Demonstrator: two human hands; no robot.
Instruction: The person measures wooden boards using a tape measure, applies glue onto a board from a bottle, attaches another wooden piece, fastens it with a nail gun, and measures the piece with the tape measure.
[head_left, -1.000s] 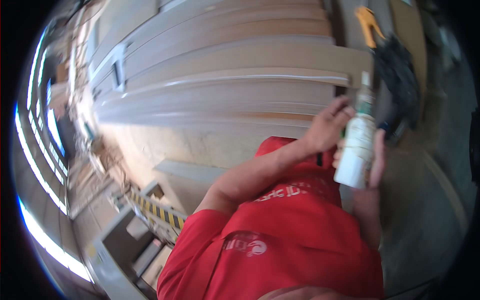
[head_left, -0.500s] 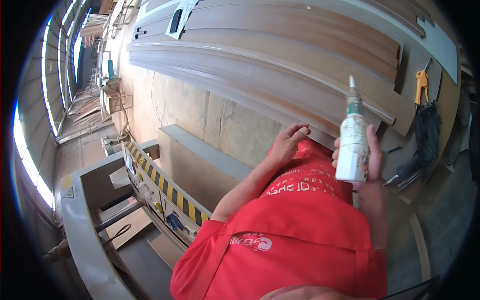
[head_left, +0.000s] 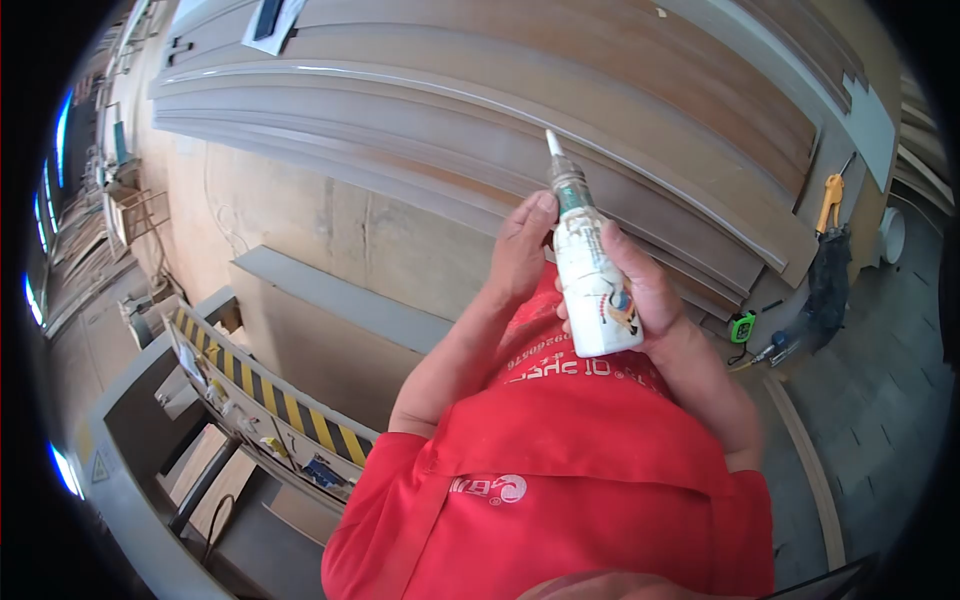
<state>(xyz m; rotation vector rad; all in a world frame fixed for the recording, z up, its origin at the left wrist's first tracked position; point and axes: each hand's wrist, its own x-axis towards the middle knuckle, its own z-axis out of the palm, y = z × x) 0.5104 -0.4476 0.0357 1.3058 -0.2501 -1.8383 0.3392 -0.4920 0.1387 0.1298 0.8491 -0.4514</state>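
Observation:
A white glue bottle with a green collar and a pale pointed nozzle is held in front of the red apron, its tip leaning up and left. My right hand wraps around the bottle's body, thumb along its side. At the collar, my left hand is closed with its thumb against the bottle's neck; its fingertips are hidden. Beyond the hands lie long brown and grey panels, stacked flat.
An orange-handled tool, a dark cloth bundle and a green tape measure lie at the right. A machine frame with a yellow-black striped edge stands at the left. A grey-topped board lies between.
The bottle has moved left and tilted left. My left hand has come up to its neck. The view has shifted, and the green tape measure now shows.

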